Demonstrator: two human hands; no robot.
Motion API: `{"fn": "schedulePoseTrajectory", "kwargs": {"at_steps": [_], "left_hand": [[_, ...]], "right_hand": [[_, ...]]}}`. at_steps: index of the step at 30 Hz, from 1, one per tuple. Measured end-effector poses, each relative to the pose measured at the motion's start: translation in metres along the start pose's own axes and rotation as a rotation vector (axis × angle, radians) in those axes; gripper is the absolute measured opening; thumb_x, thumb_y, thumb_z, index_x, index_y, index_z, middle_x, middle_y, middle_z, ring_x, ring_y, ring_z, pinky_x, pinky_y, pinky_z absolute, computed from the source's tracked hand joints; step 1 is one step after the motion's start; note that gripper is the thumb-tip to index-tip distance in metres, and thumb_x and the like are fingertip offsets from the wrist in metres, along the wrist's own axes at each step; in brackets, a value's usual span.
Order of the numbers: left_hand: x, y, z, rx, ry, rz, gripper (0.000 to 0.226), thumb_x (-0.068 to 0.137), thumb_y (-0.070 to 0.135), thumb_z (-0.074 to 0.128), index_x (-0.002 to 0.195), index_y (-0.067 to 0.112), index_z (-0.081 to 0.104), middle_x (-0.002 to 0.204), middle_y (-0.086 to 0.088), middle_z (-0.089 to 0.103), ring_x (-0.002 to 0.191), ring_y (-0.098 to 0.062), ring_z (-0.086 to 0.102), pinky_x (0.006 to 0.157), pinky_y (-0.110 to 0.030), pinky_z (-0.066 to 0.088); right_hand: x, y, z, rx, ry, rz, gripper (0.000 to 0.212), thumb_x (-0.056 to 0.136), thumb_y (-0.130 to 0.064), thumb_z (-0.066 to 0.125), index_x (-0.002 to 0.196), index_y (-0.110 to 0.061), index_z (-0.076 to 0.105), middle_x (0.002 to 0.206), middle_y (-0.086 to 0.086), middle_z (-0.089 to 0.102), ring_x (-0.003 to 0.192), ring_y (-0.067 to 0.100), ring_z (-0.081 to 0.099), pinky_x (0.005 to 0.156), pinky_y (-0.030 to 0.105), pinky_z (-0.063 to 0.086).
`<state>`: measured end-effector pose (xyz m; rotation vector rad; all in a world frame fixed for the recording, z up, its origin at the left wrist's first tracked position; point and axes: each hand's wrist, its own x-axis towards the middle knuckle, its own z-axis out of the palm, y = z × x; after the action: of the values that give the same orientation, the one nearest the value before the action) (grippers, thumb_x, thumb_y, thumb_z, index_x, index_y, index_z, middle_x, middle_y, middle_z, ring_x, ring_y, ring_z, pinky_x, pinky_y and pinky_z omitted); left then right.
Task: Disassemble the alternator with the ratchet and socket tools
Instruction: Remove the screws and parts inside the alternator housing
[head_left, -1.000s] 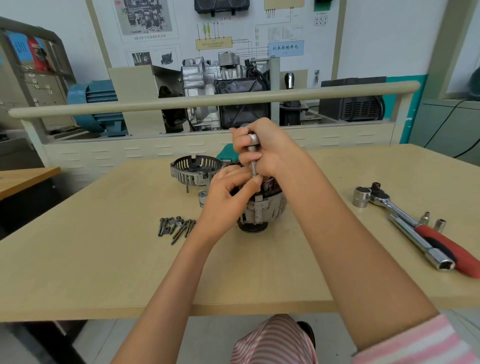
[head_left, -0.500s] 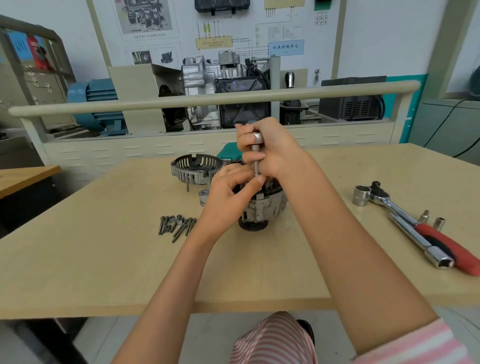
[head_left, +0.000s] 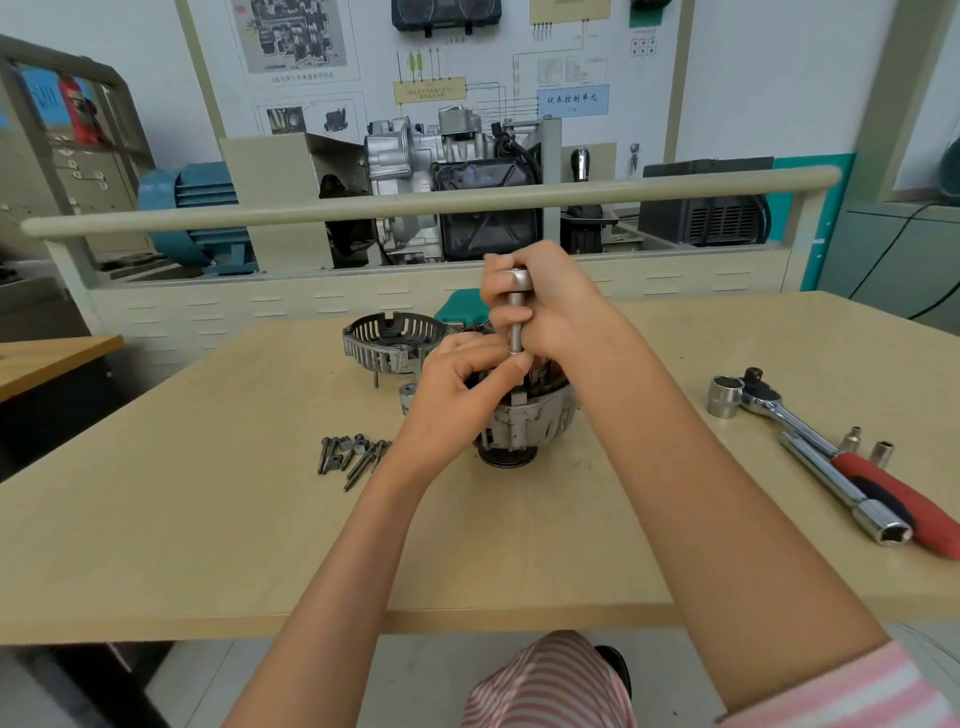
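A person's right hand grips a slim steel socket extension bar upright over the grey cast-metal alternator, which stands pulley-down at the middle of the pale wooden workbench. The left hand pinches the bar's lower end, steadying it on a fastener hidden behind the fingers. Over the past second the grip has barely shifted and the bar stands as before, suggesting slow finger-turning, not a freed bolt. The slotted grey end cover already lies behind, removed bolts sit in a cluster to the left, and the red-handled ratchet rests unused at right, so disassembly looks partway through.
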<state>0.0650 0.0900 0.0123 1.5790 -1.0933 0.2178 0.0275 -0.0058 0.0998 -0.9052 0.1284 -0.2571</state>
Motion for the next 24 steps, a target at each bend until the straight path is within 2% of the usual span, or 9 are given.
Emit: {"fn": "schedulePoseTrajectory", "kwargs": {"at_steps": [3,6,10,12,15,17,19,21,24], "left_hand": [[-0.001,-0.002,-0.002,0.006,-0.028,0.008,0.025,0.092,0.013,0.058,0.068,0.016,0.067,0.078,0.018,0.065,0.091,0.010,0.048,0.090,-0.012,0.032],[-0.001,-0.002,-0.003,0.034,-0.027,0.085,0.025,0.090,0.014,0.057,0.071,0.005,0.070,0.078,-0.005,0.069,0.085,0.006,0.050,0.090,-0.011,0.032],[0.000,-0.005,-0.002,0.003,-0.021,0.035,0.041,0.088,0.002,0.058,0.061,0.030,0.070,0.069,0.029,0.063,0.083,0.011,0.045,0.085,-0.017,0.037],[0.000,-0.005,-0.001,-0.009,-0.009,0.048,0.038,0.088,0.003,0.059,0.063,0.030,0.070,0.070,0.025,0.065,0.084,0.013,0.046,0.085,-0.018,0.037],[0.000,-0.003,-0.001,0.002,-0.013,0.017,0.024,0.090,0.010,0.059,0.069,0.007,0.069,0.074,0.001,0.066,0.085,0.010,0.047,0.088,-0.019,0.034],[-0.001,-0.002,-0.002,0.001,-0.011,0.001,0.024,0.090,0.012,0.060,0.069,0.018,0.068,0.077,0.013,0.065,0.089,0.012,0.047,0.090,-0.014,0.034],[0.000,-0.001,-0.003,0.012,-0.026,0.025,0.021,0.090,0.012,0.060,0.073,0.017,0.071,0.078,0.005,0.068,0.088,0.011,0.048,0.091,-0.010,0.033],[0.000,-0.001,-0.004,0.023,-0.044,0.067,0.021,0.089,0.010,0.059,0.073,0.004,0.071,0.077,-0.014,0.067,0.083,0.007,0.047,0.090,-0.010,0.031],[-0.001,-0.003,-0.001,0.008,-0.004,0.029,0.031,0.086,0.000,0.059,0.063,0.018,0.071,0.067,0.009,0.066,0.081,0.011,0.045,0.086,-0.018,0.036]], "right_hand": [[-0.002,-0.002,-0.001,-0.039,-0.118,0.076,0.026,0.092,-0.002,0.025,0.076,-0.012,0.043,0.044,-0.008,0.040,0.029,0.001,0.033,0.027,0.012,0.011],[-0.003,0.008,0.004,-0.046,0.047,-0.085,0.024,0.090,0.000,0.025,0.078,-0.010,0.042,0.054,-0.002,0.045,0.030,0.002,0.036,0.027,0.013,0.014],[-0.002,0.027,0.012,-0.013,0.411,-0.547,0.012,0.098,-0.006,0.023,0.099,-0.007,0.034,0.082,0.011,0.046,0.033,0.008,0.042,0.032,0.015,0.028],[-0.003,0.025,0.014,-0.074,0.355,-0.475,0.015,0.099,-0.008,0.023,0.098,-0.007,0.037,0.078,0.009,0.045,0.032,0.009,0.042,0.029,0.016,0.025],[-0.003,0.009,0.009,-0.133,0.150,-0.134,0.024,0.092,-0.003,0.022,0.079,-0.011,0.041,0.062,0.000,0.043,0.029,0.004,0.038,0.027,0.015,0.015],[-0.001,0.000,0.004,-0.050,0.000,0.011,0.027,0.091,-0.002,0.023,0.074,-0.013,0.041,0.051,-0.005,0.042,0.029,0.002,0.034,0.027,0.012,0.012],[-0.002,-0.001,0.002,-0.047,-0.044,0.039,0.027,0.091,-0.002,0.024,0.073,-0.012,0.041,0.046,-0.006,0.041,0.029,0.002,0.034,0.028,0.012,0.011],[-0.003,0.006,0.005,-0.085,0.061,-0.066,0.027,0.093,-0.003,0.025,0.074,-0.011,0.042,0.053,-0.004,0.044,0.029,0.002,0.036,0.027,0.013,0.014],[-0.003,0.023,0.013,-0.022,0.352,-0.443,0.018,0.099,-0.008,0.024,0.090,-0.008,0.039,0.075,0.007,0.047,0.029,0.004,0.040,0.030,0.016,0.024]]}}
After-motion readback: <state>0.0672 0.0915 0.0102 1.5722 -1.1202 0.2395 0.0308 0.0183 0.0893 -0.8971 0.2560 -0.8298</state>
